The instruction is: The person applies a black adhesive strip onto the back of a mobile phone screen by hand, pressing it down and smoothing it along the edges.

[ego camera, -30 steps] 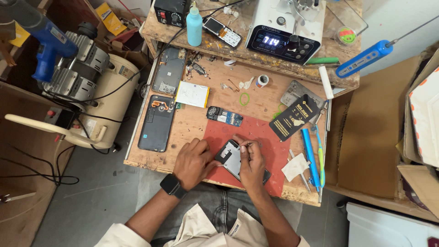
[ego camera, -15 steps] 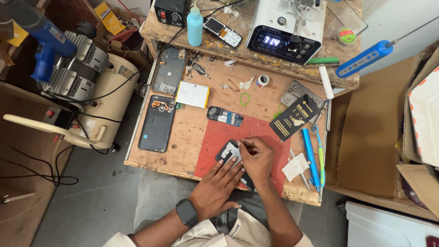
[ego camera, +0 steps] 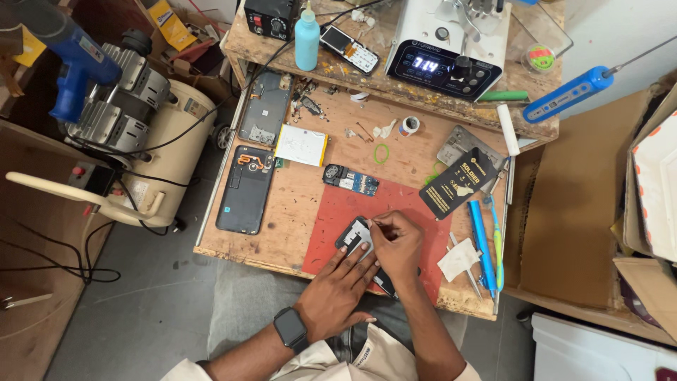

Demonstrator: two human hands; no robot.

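Observation:
A small dark phone body with a grey inner plate (ego camera: 350,235) lies on a red mat (ego camera: 423,212) at the near side of a wooden bench (ego camera: 296,212). My right hand (ego camera: 399,245) is closed on a thin dark-handled tool (ego camera: 384,283). Its tip touches the top edge of the phone body. My left hand (ego camera: 337,293), with a black watch on the wrist, lies flat below the phone. Its fingertips rest on the phone's lower edge.
On the bench lie an opened dark smartphone (ego camera: 245,189), a grey phone frame (ego camera: 266,106), a white pad (ego camera: 302,145), a small circuit board (ego camera: 350,180), a black packet (ego camera: 458,183) and blue tools (ego camera: 483,243). A compressor (ego camera: 162,134) stands left, cardboard boxes (ego camera: 564,212) right.
My left hand slid from the phone's left side down toward the bench's near edge, and its fingers now touch the phone from below. My right hand stayed on the phone with the tool.

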